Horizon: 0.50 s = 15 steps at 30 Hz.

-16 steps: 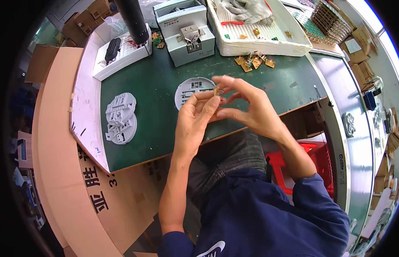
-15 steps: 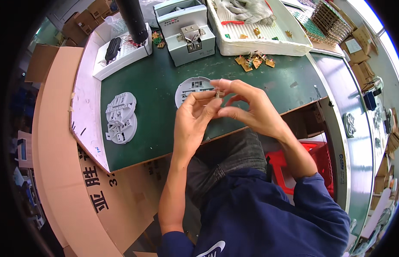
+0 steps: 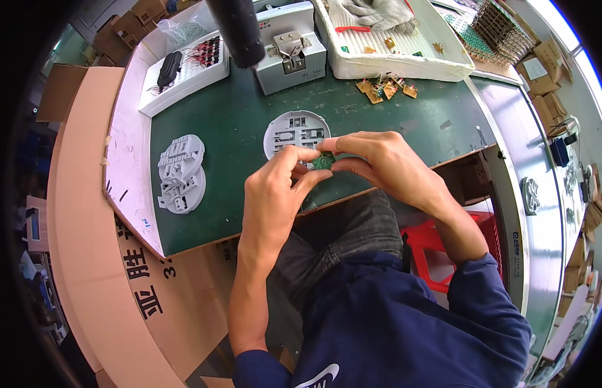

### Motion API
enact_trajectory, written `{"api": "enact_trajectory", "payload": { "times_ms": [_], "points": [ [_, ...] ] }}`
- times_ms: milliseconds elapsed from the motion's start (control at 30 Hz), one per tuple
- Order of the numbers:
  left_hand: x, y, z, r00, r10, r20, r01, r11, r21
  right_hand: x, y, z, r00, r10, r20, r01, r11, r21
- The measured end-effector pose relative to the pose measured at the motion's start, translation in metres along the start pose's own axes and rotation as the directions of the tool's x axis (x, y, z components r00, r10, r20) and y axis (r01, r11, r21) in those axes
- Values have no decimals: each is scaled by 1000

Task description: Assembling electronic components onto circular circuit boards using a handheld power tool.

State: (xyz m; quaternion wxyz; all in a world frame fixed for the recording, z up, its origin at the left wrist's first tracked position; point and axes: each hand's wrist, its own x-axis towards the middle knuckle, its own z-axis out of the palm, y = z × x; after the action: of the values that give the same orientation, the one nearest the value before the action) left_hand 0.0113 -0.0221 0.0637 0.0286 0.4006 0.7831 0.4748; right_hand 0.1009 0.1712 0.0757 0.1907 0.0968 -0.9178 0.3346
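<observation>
Between my two hands is a small green circuit board (image 3: pixel 323 161), its flat face showing. My left hand (image 3: pixel 275 187) pinches its left edge with thumb and fingers. On the other side my right hand (image 3: pixel 385 165) grips its right and upper edge. Just behind the hands a round grey plastic housing (image 3: pixel 296 126) with slots and cut-outs lies on the green table, its near side partly covered by my fingers. Two more grey plastic housings (image 3: pixel 183 173) overlap at the left of the table.
A grey machine (image 3: pixel 291 58) stands at the back, with a black cylinder (image 3: pixel 239 32) overhanging its left side. White foam trays hold wired parts (image 3: pixel 204 53) and gloves (image 3: pixel 378 16). Small brown-yellow boards (image 3: pixel 383 88) lie before the right tray. A red stool (image 3: pixel 437 242) is below.
The board has turned so that its green face shows, and both hands have it by the edges. The black cylinder appears farther right, over the machine.
</observation>
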Motion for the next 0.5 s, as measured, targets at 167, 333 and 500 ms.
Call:
{"api": "enact_trajectory", "payload": {
  "times_ms": [167,333,500],
  "points": [
    [0,-5,5,995,52,-83,-65,986,-153,-7,8,5,999,13,-44,-12,999,38],
    [1,-9,5,996,-1,-92,-31,938,-345,-14,12,6,975,224,-7,-205,902,380],
    [3,-3,6,976,166,-142,-194,959,-207,-19,22,16,982,156,-111,-95,901,423]
  ]
}}
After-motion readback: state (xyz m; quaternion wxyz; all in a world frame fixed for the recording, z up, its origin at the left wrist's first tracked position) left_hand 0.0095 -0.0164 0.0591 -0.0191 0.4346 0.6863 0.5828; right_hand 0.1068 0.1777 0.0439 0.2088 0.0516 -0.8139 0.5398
